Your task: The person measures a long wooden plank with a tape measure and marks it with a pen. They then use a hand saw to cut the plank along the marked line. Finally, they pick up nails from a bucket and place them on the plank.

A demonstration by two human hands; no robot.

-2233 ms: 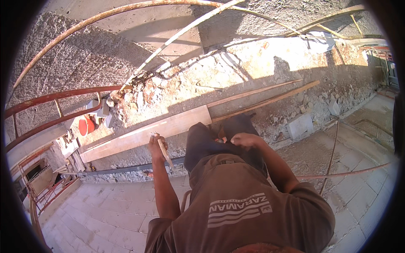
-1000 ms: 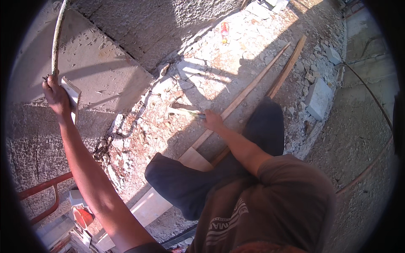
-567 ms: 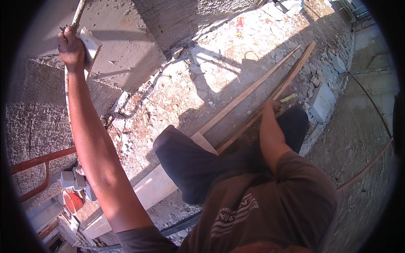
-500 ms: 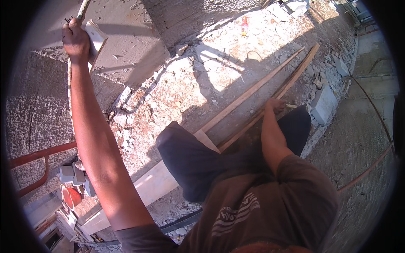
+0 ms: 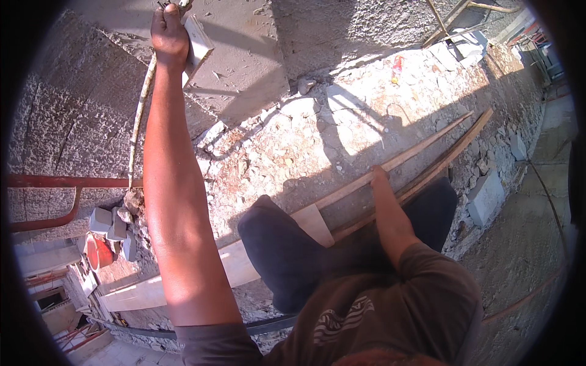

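My left hand point(image 5: 170, 38) is raised at the upper left, its fingers closed around a thin, pale wooden pole point(image 5: 141, 116) that leans down toward the rubble. Several thin dark pieces, like nails, poke out above those fingers. Beside the hand is a short whitish board point(image 5: 198, 46); whether the hand touches it I cannot tell. Low in the middle, my right hand point(image 5: 379, 175) reaches forward to the left one of two long wooden strips point(image 5: 421, 146). Its fingers are mostly hidden, so its grip is unclear. The right strip point(image 5: 455, 149) lies beside my right knee.
Broken rubble point(image 5: 268, 158) covers the ground along a rough concrete block point(image 5: 244, 61). A pale plank point(image 5: 146, 296) passes under my left leg. A red metal frame point(image 5: 73, 182), grey blocks point(image 5: 107, 222) and an orange bucket point(image 5: 99, 251) stand at left, a white block point(image 5: 486, 198) at right.
My right hand has moved from near the right strip over to the left one. My left hand keeps its hold on the pole. The whole view has shifted.
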